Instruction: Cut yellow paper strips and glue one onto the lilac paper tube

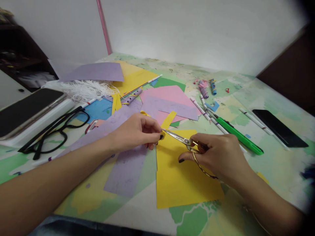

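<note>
In my right hand [216, 150] is a pair of scissors [180, 137], thumb and fingers through the gold handles. The blade tips point left and meet a small piece of yellow paper [162, 135]. My left hand [141, 131] pinches that piece between thumb and fingers; part of it is hidden by them. Under the scissors lies a yellow paper sheet [184, 183] on the table. Just beyond the fingertips rests a yellow paper strip [169, 120]. Purple paper [125, 170] lies beneath my left wrist.
Black glasses [65, 131] and a phone on a white box [34, 108] sit at left. White string [81, 90] and coloured sheets lie behind. To the right are a green cutter [238, 134], paper sticks, another phone [278, 127] and two small decorated rolls [213, 87].
</note>
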`<state>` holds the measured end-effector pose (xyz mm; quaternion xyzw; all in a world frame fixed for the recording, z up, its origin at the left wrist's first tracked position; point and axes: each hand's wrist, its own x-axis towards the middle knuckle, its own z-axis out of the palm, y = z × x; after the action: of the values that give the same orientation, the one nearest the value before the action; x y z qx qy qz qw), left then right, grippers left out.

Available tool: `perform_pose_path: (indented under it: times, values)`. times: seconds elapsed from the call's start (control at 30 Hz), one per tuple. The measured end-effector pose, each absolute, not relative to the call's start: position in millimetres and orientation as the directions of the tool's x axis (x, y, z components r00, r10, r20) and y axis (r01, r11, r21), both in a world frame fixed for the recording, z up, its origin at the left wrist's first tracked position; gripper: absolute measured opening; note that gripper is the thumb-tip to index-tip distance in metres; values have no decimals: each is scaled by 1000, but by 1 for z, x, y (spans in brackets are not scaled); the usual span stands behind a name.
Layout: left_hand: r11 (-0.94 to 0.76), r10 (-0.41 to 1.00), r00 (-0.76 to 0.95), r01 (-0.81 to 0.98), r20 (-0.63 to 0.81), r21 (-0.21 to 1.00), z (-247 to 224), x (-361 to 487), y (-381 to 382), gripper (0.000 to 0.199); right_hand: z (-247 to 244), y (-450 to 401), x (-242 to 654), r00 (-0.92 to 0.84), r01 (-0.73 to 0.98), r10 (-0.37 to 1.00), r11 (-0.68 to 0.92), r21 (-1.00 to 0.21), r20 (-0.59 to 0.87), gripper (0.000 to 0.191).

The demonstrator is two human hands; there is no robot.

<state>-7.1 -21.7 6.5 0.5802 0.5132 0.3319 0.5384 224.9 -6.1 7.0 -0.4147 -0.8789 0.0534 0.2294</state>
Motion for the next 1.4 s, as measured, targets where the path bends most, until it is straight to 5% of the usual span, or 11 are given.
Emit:
perform_pose_path:
  times: [0.23, 0.37, 0.47, 0.57, 0.73, 0.97, 1.03, 1.13, 1.23, 1.4]
  values:
    - [216, 940, 260, 41, -219, 976, 4, -9, -22, 4, 8, -3, 225, -346, 730, 857, 502, -464, 382, 46]
    - [269, 918, 321, -70, -234, 961, 1, -5, -25, 8, 7, -2, 218, -280, 519, 952, 256, -815, 121, 39]
    - [308, 902, 350, -106, -254, 946, 0, 1, -28, 10, 6, -2, 212, -315, 387, 948, 87, -918, -42, 38]
    - [317, 895, 371, -135, -248, 939, -2, 4, -29, 13, 3, -1, 212, -308, 489, 951, 140, -861, -20, 33]
    - [304, 909, 344, -158, -236, 940, -7, 2, -27, 11, -1, 4, 219, -303, 829, 944, 328, -452, 129, 31]
    - [282, 929, 285, -132, -236, 950, -6, 4, -26, 10, -4, 2, 224, -464, 826, 827, 533, -181, 317, 19]
    - [280, 930, 284, -135, -234, 951, -6, 6, -26, 9, -4, 0, 224, -498, 764, 758, 614, -200, 422, 20]
    - [278, 926, 302, -142, -226, 950, -6, 10, -27, 7, -3, -5, 221, -493, 569, 681, 723, -392, 541, 17]
    - [275, 917, 331, -119, -223, 954, -6, 14, -29, 6, -2, -9, 217, -480, 419, 721, 689, -591, 500, 11]
    - [261, 912, 347, -74, -220, 963, -5, 19, -30, 8, -5, -12, 214, -471, 401, 762, 634, -661, 445, 5]
